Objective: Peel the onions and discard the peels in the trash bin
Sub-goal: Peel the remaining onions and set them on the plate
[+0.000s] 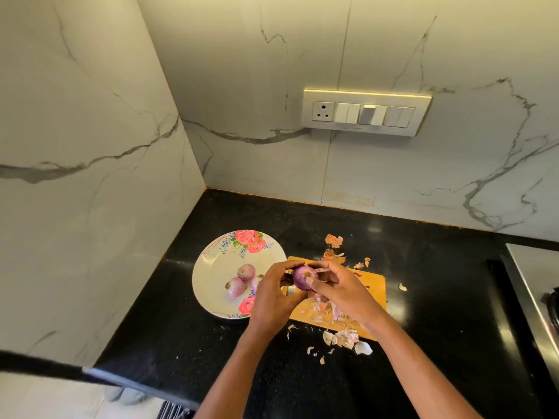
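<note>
Purple and mostly bare, the onion [305,277] is held above the near-left end of the board [370,287], root end up. The left hand [273,297] has its grip curled round the onion from the left. The right hand [338,293] pinches at the onion's top with thumb and fingertip, likely picking at the root tuft or a last strip of skin. What looks like a knife blade shows just under the onion between the hands, but which hand holds it I cannot tell.

Peeling looks well along. On the plate [211,267] to the left lie two onions [241,279], pale and seemingly already skinned, with a third half hidden behind the left hand. No unpeeled onion shows, so the one in hand may be the last, though I cannot be sure.

Nothing of the discarding shows as done. Peels [343,338] lie heaped on the board's near edge and spill onto the black table [438,267], and more orange scraps [333,241] sit beyond the board's far end. No trash bin is in view, so all peels remain to be gathered and carried off.
</note>
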Action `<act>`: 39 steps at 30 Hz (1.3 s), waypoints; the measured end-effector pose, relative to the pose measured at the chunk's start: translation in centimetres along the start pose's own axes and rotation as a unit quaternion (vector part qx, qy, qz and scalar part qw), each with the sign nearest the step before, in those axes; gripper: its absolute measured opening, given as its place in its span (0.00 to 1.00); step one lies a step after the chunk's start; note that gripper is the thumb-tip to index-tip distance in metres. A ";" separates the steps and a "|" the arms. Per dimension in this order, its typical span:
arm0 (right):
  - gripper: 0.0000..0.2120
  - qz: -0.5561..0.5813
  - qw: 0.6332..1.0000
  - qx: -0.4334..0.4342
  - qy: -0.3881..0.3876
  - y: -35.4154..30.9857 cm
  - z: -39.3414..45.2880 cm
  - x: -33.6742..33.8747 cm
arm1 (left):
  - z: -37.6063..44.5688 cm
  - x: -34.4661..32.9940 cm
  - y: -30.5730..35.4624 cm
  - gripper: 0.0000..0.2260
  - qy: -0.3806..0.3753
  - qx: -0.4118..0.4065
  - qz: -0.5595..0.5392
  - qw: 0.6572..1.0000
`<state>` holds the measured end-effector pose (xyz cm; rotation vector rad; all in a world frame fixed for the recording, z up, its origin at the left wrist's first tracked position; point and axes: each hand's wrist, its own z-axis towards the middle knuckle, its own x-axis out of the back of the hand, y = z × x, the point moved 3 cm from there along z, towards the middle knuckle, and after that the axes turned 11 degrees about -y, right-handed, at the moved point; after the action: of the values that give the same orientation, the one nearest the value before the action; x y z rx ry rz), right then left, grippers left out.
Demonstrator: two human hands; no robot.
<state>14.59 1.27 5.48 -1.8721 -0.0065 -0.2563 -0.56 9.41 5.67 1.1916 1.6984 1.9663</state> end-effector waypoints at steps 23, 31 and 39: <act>0.23 -0.308 0.949 -0.059 -0.024 0.6 14.5 -8.4 | -2.0 8.2 -8.8 0.12 0.126 0.246 -0.018 0.961; 0.23 -0.306 0.950 -0.061 -0.028 1.2 13.5 -7.1 | -1.1 7.3 -8.7 0.13 0.114 0.244 -0.011 0.963; 0.17 -0.251 0.967 -0.031 0.036 0.7 9.9 -3.4 | 1.3 5.7 -7.8 0.12 0.083 0.221 0.018 0.972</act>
<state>13.11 10.79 1.33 -1.8978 -0.4312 -0.6778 -5.42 16.19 0.73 1.2236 2.3032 1.8039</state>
